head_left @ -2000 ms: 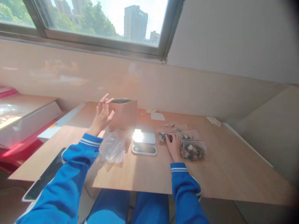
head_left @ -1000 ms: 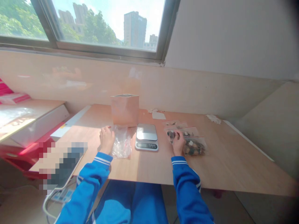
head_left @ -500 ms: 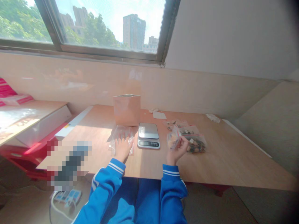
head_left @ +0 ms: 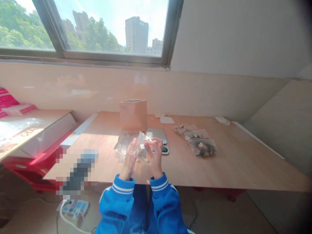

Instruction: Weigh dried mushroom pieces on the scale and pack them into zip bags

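Note:
Between my two hands is a clear zip bag [head_left: 141, 150] with a small white piece and some dark and tan bits inside. My left hand [head_left: 129, 161] closes on its left side, while the fingers of my right hand [head_left: 155, 155] pinch it near the upper right. The bag and my right hand partly cover a digital kitchen scale [head_left: 156, 134] on the table. Just beyond my left hand lie crumpled clear plastic bags [head_left: 121, 147]. Behind them a brown paper pouch [head_left: 133, 115] stands upright with its top open.
To the right lie several filled zip bags, the nearest a bag of dark and tan dried pieces [head_left: 203, 148]. A white paper slip [head_left: 167, 120] is near the table's back edge. At the left, a power strip [head_left: 76, 207] with cables is on the floor.
My right hand has moved left from the filled bags, bringing one zip bag in front of the scale. My left hand has come off the crumpled plastic and now holds that bag too.

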The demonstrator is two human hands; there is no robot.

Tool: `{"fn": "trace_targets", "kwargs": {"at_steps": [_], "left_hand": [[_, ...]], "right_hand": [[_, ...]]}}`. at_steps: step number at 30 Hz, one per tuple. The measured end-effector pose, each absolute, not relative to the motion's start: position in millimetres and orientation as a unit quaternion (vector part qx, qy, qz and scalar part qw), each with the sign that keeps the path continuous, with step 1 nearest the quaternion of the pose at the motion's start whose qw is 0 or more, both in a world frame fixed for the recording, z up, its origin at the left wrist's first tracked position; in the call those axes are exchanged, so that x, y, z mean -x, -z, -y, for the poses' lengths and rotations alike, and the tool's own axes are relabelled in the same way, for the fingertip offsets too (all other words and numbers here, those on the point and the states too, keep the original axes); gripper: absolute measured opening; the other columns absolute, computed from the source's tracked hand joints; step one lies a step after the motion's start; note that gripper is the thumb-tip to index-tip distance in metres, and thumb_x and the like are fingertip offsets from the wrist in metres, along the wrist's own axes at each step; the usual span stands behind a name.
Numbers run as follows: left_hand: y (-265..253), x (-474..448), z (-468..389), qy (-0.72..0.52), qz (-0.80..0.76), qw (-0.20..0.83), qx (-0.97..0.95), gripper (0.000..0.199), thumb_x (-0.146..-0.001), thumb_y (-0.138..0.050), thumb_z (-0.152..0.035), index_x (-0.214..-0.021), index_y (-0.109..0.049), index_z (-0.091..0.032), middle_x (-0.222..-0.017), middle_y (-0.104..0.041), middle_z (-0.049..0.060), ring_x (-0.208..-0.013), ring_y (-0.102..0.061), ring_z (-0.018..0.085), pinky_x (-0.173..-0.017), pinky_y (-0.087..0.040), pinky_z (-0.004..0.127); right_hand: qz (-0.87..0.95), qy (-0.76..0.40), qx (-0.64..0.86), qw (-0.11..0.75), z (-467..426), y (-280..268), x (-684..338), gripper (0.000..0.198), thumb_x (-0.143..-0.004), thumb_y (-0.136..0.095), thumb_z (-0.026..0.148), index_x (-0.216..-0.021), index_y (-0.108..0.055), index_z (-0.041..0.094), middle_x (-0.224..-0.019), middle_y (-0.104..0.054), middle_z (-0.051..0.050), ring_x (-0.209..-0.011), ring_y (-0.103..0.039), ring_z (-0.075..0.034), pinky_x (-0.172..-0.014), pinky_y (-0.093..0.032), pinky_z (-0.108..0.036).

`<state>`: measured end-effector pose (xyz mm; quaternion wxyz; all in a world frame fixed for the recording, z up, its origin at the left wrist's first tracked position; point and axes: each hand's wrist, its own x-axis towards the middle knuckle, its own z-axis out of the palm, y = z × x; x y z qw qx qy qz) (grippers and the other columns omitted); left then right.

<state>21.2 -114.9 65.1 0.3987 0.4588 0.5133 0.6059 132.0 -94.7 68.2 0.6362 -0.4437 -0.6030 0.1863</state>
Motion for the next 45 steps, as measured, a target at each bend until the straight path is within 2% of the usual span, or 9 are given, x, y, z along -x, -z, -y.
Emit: {"fn": "trace_targets", "kwargs": {"at_steps": [4,8,12,17,23,29,33,39,45], "left_hand": [[-80,-17,107,-0.57,-0.52,0.456,-0.443,0.034,-0.087,-0.051,-0.047,-0.106,-0.065,-0.023,-0.112,-0.067,0.011,-0.104,-0.064,0.022,-0.082,-0.054,0.035],[-95,-21,103,-0.565,-0.528,0.393,-0.497,0.025,-0.087,-0.05,-0.042,-0.083,-0.062,-0.02,-0.089,-0.066,0.007,-0.089,-0.062,0.019,-0.076,-0.052,0.03],[-102,-33,108,-0.582,-0.526,0.331,-0.524,0.03,-0.091,-0.043,-0.043,-0.072,-0.051,-0.02,-0.067,-0.052,-0.001,-0.066,-0.052,0.013,-0.063,-0.045,0.025],[-103,-53,120,-0.562,-0.531,0.19,-0.604,0.023,-0.093,-0.041,-0.035,-0.081,-0.056,-0.021,-0.079,-0.055,0.002,-0.077,-0.055,0.017,-0.074,-0.045,0.029],[-99,-60,128,-0.54,-0.493,0.189,-0.656,0.019,-0.092,-0.041,-0.025,-0.101,-0.057,-0.021,-0.093,-0.057,0.008,-0.092,-0.058,0.02,-0.085,-0.047,0.035],[-100,-64,128,-0.547,-0.483,0.216,-0.649,0.031,-0.097,-0.029,-0.032,-0.089,-0.057,-0.021,-0.087,-0.059,0.007,-0.088,-0.057,0.02,-0.083,-0.046,0.035],[-97,-64,123,-0.54,-0.543,0.215,-0.606,0.028,-0.095,-0.037,-0.038,-0.074,-0.048,-0.023,-0.072,-0.053,0.002,-0.071,-0.054,0.018,-0.073,-0.044,0.032],[-89,-58,121,-0.536,-0.536,0.225,-0.612,0.03,-0.097,-0.034,-0.036,-0.081,-0.054,-0.02,-0.084,-0.06,0.006,-0.084,-0.058,0.019,-0.08,-0.044,0.034],[-87,-57,123,-0.531,-0.54,0.224,-0.613,0.027,-0.096,-0.038,-0.036,-0.078,-0.051,-0.021,-0.077,-0.056,0.003,-0.077,-0.056,0.018,-0.074,-0.044,0.032]], "right_hand": [[0.653,-0.233,0.396,0.602,94,-72,-140,0.017,-0.09,-0.055,0.028,-0.083,-0.069,0.025,-0.094,-0.056,-0.005,-0.09,-0.057,-0.019,-0.083,-0.048,-0.033],[0.685,-0.308,0.377,0.543,99,-84,-154,0.022,-0.095,-0.048,0.032,-0.096,-0.068,0.024,-0.095,-0.065,-0.004,-0.093,-0.06,-0.018,-0.085,-0.048,-0.031],[0.69,-0.303,0.402,0.521,108,-96,-163,0.028,-0.096,-0.044,0.037,-0.094,-0.069,0.024,-0.104,-0.066,-0.004,-0.104,-0.058,-0.019,-0.095,-0.044,-0.033],[0.627,-0.323,0.453,0.545,116,-107,-154,0.025,-0.092,-0.05,0.043,-0.091,-0.063,0.022,-0.09,-0.067,-0.004,-0.085,-0.062,-0.018,-0.076,-0.051,-0.029],[0.563,-0.351,0.468,0.584,118,-111,-152,0.022,-0.086,-0.058,0.041,-0.091,-0.063,0.02,-0.082,-0.069,-0.003,-0.076,-0.066,-0.018,-0.071,-0.054,-0.028],[0.585,-0.32,0.487,0.564,120,-105,-164,0.025,-0.088,-0.055,0.041,-0.089,-0.067,0.02,-0.083,-0.072,-0.005,-0.075,-0.067,-0.019,-0.067,-0.055,-0.029],[0.622,-0.305,0.465,0.551,119,-104,-167,0.025,-0.09,-0.052,0.038,-0.088,-0.07,0.02,-0.085,-0.071,-0.005,-0.079,-0.066,-0.019,-0.07,-0.054,-0.03],[0.681,-0.311,0.403,0.527,115,-95,-169,0.011,-0.082,-0.06,0.026,-0.084,-0.07,0.022,-0.093,-0.068,-0.004,-0.09,-0.064,-0.018,-0.075,-0.052,-0.028],[0.681,-0.339,0.402,0.509,117,-96,-173,0.022,-0.09,-0.053,0.032,-0.089,-0.071,0.021,-0.096,-0.067,-0.006,-0.092,-0.063,-0.018,-0.075,-0.052,-0.028]]}}
